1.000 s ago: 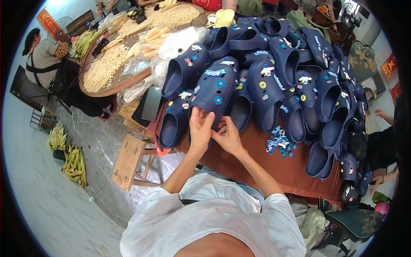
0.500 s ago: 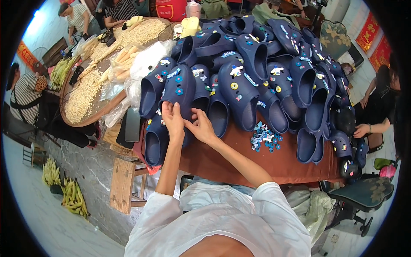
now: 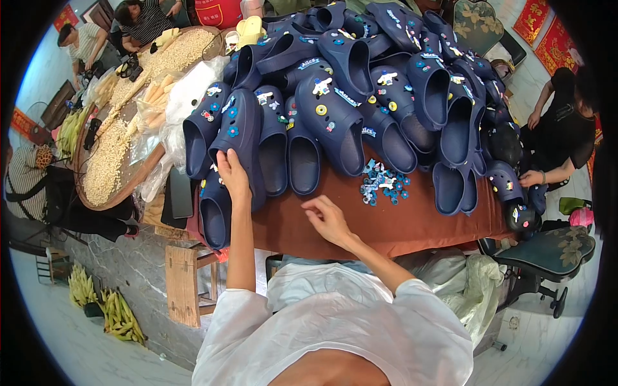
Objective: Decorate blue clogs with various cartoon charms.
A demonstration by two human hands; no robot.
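My left hand [image 3: 233, 175] grips the opening edge of a navy blue clog [image 3: 238, 132] that stands at the left front of a heap. Blue flower-shaped charms are fixed on its upper. Over the brown tablecloth [image 3: 290, 228], my right hand [image 3: 327, 217] is apart from the clogs. Its fingers are loosely bent with a gap to the thumb, and nothing shows between them. To its right lies a small pile of loose blue and white shoe charms [image 3: 384, 183]. Beside my left hand a clog [image 3: 214, 215] rests near the table's left corner. Another charmed clog [image 3: 327, 119] leans in the middle.
More clogs [image 3: 444, 103] are heaped across the table. At left stands a round tray [image 3: 80, 174] of pale kernels, with a phone [image 3: 181, 193] near it. A wooden stool [image 3: 183, 286] is below. On the right, a person [image 3: 563, 128] reaches toward the clogs; others sit at upper left.
My right hand has drawn away from the clog, moving right toward the charms. My left hand stays at the clog's edge. The whole view has shifted slightly.
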